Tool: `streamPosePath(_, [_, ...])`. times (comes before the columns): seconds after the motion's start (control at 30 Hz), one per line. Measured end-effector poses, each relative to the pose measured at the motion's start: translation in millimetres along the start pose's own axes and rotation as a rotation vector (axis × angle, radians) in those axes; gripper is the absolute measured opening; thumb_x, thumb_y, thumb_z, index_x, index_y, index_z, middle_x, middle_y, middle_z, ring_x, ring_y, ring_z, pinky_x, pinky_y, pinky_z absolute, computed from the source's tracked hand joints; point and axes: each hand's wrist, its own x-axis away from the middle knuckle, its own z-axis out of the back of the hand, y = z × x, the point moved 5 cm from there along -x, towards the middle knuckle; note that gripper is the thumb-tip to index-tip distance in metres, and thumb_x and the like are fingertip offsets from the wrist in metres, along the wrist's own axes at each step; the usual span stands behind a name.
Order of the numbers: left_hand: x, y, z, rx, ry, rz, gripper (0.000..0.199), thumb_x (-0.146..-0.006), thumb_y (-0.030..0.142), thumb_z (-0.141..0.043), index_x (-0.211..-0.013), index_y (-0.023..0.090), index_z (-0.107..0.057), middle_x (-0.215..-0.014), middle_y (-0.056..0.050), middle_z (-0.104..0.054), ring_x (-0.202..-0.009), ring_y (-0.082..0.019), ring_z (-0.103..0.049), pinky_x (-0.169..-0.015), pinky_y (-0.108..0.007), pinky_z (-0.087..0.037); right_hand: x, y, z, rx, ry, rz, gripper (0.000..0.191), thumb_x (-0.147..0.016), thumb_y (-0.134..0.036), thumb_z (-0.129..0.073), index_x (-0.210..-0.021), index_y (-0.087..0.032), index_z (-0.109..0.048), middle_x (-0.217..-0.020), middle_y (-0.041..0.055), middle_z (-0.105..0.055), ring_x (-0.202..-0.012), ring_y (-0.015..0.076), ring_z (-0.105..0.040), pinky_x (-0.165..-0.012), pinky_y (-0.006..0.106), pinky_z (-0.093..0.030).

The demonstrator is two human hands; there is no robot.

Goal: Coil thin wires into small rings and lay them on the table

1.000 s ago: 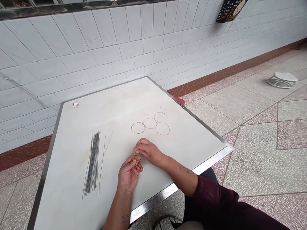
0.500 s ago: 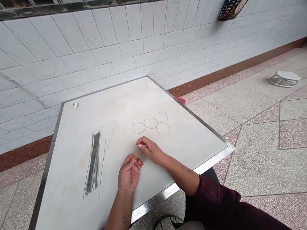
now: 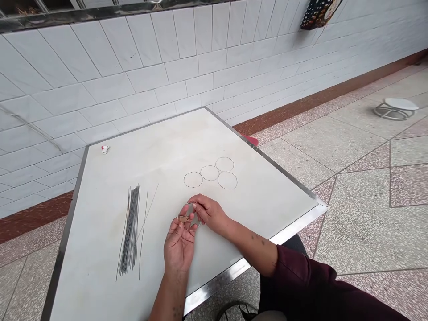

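Over the near part of the white table (image 3: 160, 154), my left hand (image 3: 179, 249) is palm up, its fingers closed on a thin wire ring (image 3: 191, 229). A small tan band or piece (image 3: 184, 219) shows at its fingertips; whether it is wrapped on a finger or held, I cannot tell. My right hand (image 3: 211, 216) pinches the ring's far side between thumb and fingers. Beyond the hands several finished wire rings (image 3: 193, 179) lie flat, close together. Left of my hands lies a bundle of straight grey wires (image 3: 130, 232), with two loose wires (image 3: 143, 236) beside it, crossing each other.
A small red and white object (image 3: 105, 149) sits in the table's far left corner. Metal trim (image 3: 217, 285) edges the table. A tiled wall (image 3: 140, 76) stands behind it. On the floor to the right is a low white stool (image 3: 396, 108).
My left hand has tilted a little, and the wire ring with the tan piece has shifted slightly left. My right hand has moved slightly down, with its fingers closer to the left ones.
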Motion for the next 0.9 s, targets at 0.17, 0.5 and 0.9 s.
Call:
streamPosePath(0.17, [0.6,1.4,1.2,0.021,0.01,-0.026,0.012,-0.072,0.014,-0.078,-0.08,0.022,-0.073,-0.127,-0.006,-0.067,-0.102,-0.02,-0.066,-0.07,-0.025,-0.055,0.2,-0.8,-0.4,-0.003,0.01,0.044,0.024,-0.097,-0.036,-0.045,-0.11,-0.025,-0.062,-0.09,0.0015,-0.059,-0.056,0.0086,-0.051,-0.051,0.023,-0.046])
streamPosePath(0.5, [-0.9,-0.4,-0.6,-0.034,0.004,-0.013,0.014,-0.069,0.014,-0.08,-0.082,0.014,-0.075,-0.113,-0.012,-0.071,-0.09,-0.017,-0.067,-0.074,-0.024,-0.056,-2.9,-1.5,0.0,-0.232,0.011,-0.122,0.018,-0.093,-0.039,-0.054,-0.092,-0.021,-0.057,-0.074,-0.0028,-0.058,-0.062,0.0115,-0.053,-0.06,0.026,-0.045])
streamPosePath(0.9, [-1.6,8.0,2.1,0.028,0.086,-0.131,0.011,-0.072,0.017,-0.079,-0.079,0.02,-0.071,-0.101,-0.003,-0.071,-0.102,-0.016,-0.064,-0.096,-0.03,-0.05,0.9,6.8,-12.3,-0.557,-0.241,-0.282,0.027,-0.084,-0.044,-0.067,-0.086,-0.018,-0.059,-0.083,0.0008,-0.06,-0.068,0.0101,-0.052,-0.062,0.023,-0.041])
